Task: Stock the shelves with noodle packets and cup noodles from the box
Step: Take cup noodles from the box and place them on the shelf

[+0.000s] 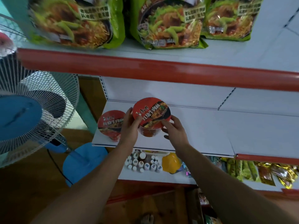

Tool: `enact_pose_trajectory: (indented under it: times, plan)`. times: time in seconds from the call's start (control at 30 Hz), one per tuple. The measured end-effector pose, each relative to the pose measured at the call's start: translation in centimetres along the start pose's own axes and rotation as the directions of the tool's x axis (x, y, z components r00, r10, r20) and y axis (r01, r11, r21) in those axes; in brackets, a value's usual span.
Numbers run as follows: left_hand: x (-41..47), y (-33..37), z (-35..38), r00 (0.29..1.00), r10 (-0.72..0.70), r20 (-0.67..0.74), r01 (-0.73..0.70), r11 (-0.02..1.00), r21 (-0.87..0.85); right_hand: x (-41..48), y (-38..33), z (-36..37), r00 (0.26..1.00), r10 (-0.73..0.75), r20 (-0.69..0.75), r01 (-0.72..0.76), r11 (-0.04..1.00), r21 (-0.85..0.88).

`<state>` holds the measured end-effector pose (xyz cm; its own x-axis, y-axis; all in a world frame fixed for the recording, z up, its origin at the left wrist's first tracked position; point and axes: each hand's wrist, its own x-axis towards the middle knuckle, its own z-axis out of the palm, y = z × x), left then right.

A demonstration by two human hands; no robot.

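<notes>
A red cup of noodles [151,117] is over the white middle shelf [202,130], held between both hands. My left hand [130,126] grips its left side, thumb on the lid. My right hand [174,131] grips its right side with curled fingers. Whether the cup's base touches the shelf is hidden. A second red cup of noodles [110,124] stands on the same shelf just to the left, close to my left hand. Three green noodle packets [168,23] stand on the top shelf [194,54].
A white and blue standing fan [32,110] is close on the left. The lower shelf holds several small white bottles [142,162], a yellow bowl [170,162] and shiny snack packets [258,172]. A cardboard box [161,206] lies below between my arms.
</notes>
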<state>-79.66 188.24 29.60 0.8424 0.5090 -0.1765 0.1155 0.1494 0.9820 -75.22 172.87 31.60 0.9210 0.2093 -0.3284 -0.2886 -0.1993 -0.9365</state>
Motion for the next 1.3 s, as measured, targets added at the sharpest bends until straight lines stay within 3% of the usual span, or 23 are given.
enact_pose_trajectory:
  times: [0.2,0.5,0.83,0.97,1.07,1.13,1.23,1.3]
  plan:
    - [2.0,3.2,-5.4,0.986,-0.093,-0.135,0.069,0.982,-0.179,0.9,-2.8,5.6,0.997,-0.073,0.038,0.074,0.997,-0.035]
    - [5.5,2.5,-11.9,0.971,-0.060,-0.232,0.040,0.995,-0.088,1.2,-3.1,11.1,0.990,-0.036,0.134,0.055,0.989,-0.138]
    - [5.9,1.0,-12.9,0.970,-0.064,-0.234,0.071,0.997,0.023,1.6,-2.1,12.0,0.982,0.022,0.189,0.032,0.961,-0.276]
    - [5.0,1.3,-12.9,0.952,0.063,-0.300,-0.028,0.992,0.122,1.6,-2.3,11.3,0.986,0.022,0.164,0.027,0.956,-0.293]
    - [4.0,1.8,-12.8,0.905,0.149,-0.398,-0.091,0.983,0.161,1.5,-2.6,10.5,0.989,0.023,0.145,0.023,0.950,-0.312]
    - [3.5,2.1,-12.9,0.872,0.233,-0.430,-0.118,0.953,0.278,1.3,-2.6,9.8,0.992,0.022,0.127,0.021,0.945,-0.326]
    - [2.4,3.3,-11.9,0.830,0.443,-0.340,-0.254,0.842,0.477,0.8,-3.0,8.5,0.995,0.010,0.103,0.027,0.935,-0.353]
    - [1.1,4.4,-10.1,0.818,0.513,-0.259,-0.329,0.788,0.520,0.5,-3.3,7.3,0.996,-0.009,0.088,0.042,0.925,-0.378]
